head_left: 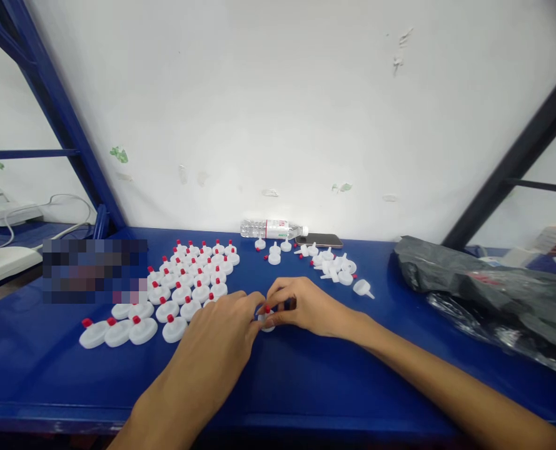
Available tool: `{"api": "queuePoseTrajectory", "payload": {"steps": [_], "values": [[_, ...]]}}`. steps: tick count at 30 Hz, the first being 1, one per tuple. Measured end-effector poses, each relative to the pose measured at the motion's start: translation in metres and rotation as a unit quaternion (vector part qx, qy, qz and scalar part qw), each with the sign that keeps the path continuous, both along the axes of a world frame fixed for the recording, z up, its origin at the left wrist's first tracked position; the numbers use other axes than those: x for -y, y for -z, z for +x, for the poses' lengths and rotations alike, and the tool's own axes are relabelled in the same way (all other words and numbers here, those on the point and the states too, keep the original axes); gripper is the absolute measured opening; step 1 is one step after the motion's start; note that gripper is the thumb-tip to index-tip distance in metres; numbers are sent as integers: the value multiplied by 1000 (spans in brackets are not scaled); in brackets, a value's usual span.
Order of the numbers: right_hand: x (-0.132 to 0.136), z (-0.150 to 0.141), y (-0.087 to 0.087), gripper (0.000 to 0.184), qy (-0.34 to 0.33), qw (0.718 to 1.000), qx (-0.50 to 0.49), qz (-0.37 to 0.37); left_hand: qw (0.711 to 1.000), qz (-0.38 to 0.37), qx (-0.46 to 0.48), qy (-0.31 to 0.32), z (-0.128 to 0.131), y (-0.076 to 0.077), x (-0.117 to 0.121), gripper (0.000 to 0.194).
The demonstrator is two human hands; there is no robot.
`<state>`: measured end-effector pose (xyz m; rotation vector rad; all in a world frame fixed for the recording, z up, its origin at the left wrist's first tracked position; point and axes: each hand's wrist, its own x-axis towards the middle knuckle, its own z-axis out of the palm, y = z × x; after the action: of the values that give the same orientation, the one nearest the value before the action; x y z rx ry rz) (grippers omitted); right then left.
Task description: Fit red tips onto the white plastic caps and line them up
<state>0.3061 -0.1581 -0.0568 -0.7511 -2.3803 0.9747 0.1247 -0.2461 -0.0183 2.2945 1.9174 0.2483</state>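
Observation:
Near the middle of the blue table, a white nozzle cap (268, 322) with a red tip (267, 309) stands between my hands. My right hand (301, 306) is closed, its thumb and fingertips pinched around the red tip and the upper nozzle. From the other side my left hand (228, 315) closes on the cap's base; its fingertips are partly hidden. Several white caps with red tips stand in rows (184, 294) to the left. On the right lies a loose heap of white nozzle caps (346, 277) without tips, with a few small red tips (313, 262) among them.
Against the wall lie a clear water bottle (263, 229) on its side and a dark phone (319, 240). A grey plastic bag (484, 281) covers the table's right side. Blue posts (78, 125) rise at the left; a white device (5, 265) sits beyond them.

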Motion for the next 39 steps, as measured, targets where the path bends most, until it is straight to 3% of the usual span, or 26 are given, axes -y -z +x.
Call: {"api": "queuePoseTrajectory", "payload": {"steps": [10,21,25,33,39], "values": [[-9,13,-13,17,-89,988,23,-120,999,1,49,20,9,0,-3,13],[-21,22,-19,44,-164,956,25,-241,999,-19,15,25,20,1,2,19],[-21,21,-15,43,-139,957,27,-255,999,-34,-5,4,3,-1,7,19],[-18,20,-18,33,-123,965,29,-232,990,-60,-90,-87,-59,-10,7,14],[-17,19,-18,28,-131,967,24,-216,983,-45,-142,-108,-70,-9,-3,23]]}}
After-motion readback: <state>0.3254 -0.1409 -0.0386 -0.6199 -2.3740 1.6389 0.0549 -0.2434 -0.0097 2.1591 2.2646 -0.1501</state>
